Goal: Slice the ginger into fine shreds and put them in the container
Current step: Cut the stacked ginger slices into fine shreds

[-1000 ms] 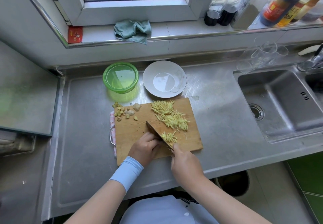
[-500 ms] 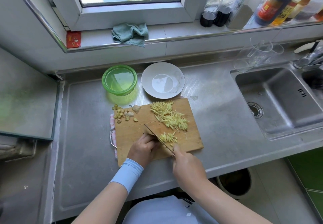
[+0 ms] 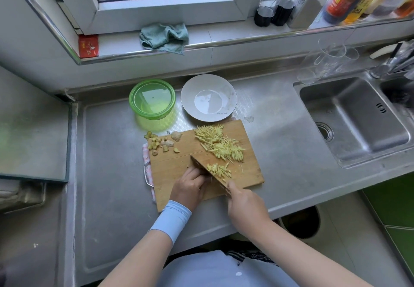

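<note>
- The shreds (image 3: 218, 143) are lying at 1 o'clock on the board (image 3: 177, 170), with a smaller heap (image 3: 218, 170) sitting just right of the knife (image 3: 201, 169).
- The left hand (image 3: 190, 185) is curling its fingers against the blade's left face. Anything beneath them is hidden, so I cannot tell what it is holding.
- The right hand (image 3: 244, 203) is gripping the knife, covering its handle.
- The container (image 3: 152, 99) is standing off the board at 11 o'clock.

Ginger shreds (image 3: 218, 143) on cutting board (image 3: 177, 168), container (image 3: 152, 98) behind
Big yellow pile at board's far right, small heap (image 3: 218, 170) mid-board; container green, round, upright, just past far-left corner.
</note>
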The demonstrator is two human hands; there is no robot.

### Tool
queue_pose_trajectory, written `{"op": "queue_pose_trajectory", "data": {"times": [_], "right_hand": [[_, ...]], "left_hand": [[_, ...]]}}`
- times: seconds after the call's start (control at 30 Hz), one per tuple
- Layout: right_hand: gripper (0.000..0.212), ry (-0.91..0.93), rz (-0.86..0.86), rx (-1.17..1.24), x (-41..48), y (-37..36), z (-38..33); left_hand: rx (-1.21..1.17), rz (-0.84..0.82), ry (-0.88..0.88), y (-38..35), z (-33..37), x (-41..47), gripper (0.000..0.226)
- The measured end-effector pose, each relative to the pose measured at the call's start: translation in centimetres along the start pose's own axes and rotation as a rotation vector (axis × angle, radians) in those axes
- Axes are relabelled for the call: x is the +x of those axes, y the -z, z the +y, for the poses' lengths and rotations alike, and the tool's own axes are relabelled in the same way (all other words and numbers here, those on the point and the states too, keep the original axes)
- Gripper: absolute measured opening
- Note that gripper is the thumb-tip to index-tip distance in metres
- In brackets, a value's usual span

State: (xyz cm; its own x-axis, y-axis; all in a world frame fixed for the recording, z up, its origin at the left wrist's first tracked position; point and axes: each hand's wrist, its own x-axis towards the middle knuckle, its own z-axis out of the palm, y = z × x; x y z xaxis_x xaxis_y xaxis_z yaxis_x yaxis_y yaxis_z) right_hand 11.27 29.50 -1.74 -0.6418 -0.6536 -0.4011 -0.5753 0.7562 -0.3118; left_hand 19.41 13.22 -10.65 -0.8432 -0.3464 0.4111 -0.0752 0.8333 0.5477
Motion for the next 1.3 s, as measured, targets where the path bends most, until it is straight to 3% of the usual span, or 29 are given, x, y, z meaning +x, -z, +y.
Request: {"op": "queue_pose_trajectory", "data": {"times": [0.17, 0.3, 0.47, 0.6, 0.8, 0.93, 1.1, 1.23, 1.3], "right_hand": [[0.033, -0.011, 0.027, 0.028, -0.9, 0.0, -0.4], [0.041, -0.043, 0.037, 0.002, -1.3, -0.2, -1.3], [0.014, -0.052, 0.037, 0.015, -0.2, -0.4, -2.3], [0.028, -0.036, 0.041, -0.004, -1.2, -0.3, -1.5], [0.018, 0.000, 0.034, 0.002, -0.2, -0.4, -1.5], [0.029, 0.007, 0.050, 0.003, -1.0, -0.5, -0.7], [0.011, -0.001, 0.000, 0.019, 0.0, -0.5, -1.0], [0.035, 0.005, 0.022, 0.007, -0.7, -0.4, -0.4], [0.031, 0.013, 0.034, 0.018, -0.5, -0.5, -0.6]], "left_hand": [[0.010, 0.002, -0.007, -0.2, -0.1, -0.1, 0.010], [-0.006, -0.002, -0.007, -0.2, -0.5, -0.1, 0.012], [-0.011, 0.018, -0.001, -0.1, -0.5, -0.2, 0.024], [-0.007, 0.027, -0.002, -0.1, -0.3, -0.4, 0.022], [0.010, 0.039, 0.011, -0.3, -0.4, -0.5, 0.020], [0.005, 0.038, 0.011, -0.2, 0.0, -0.4, 0.022], [0.014, 0.034, 0.026, -0.2, -0.1, -0.5, 0.021], [-0.001, 0.044, 0.016, 0.0, 0.1, -0.4, 0.023], [0.010, 0.052, 0.019, 0.0, 0.1, -0.3, 0.022]]}}
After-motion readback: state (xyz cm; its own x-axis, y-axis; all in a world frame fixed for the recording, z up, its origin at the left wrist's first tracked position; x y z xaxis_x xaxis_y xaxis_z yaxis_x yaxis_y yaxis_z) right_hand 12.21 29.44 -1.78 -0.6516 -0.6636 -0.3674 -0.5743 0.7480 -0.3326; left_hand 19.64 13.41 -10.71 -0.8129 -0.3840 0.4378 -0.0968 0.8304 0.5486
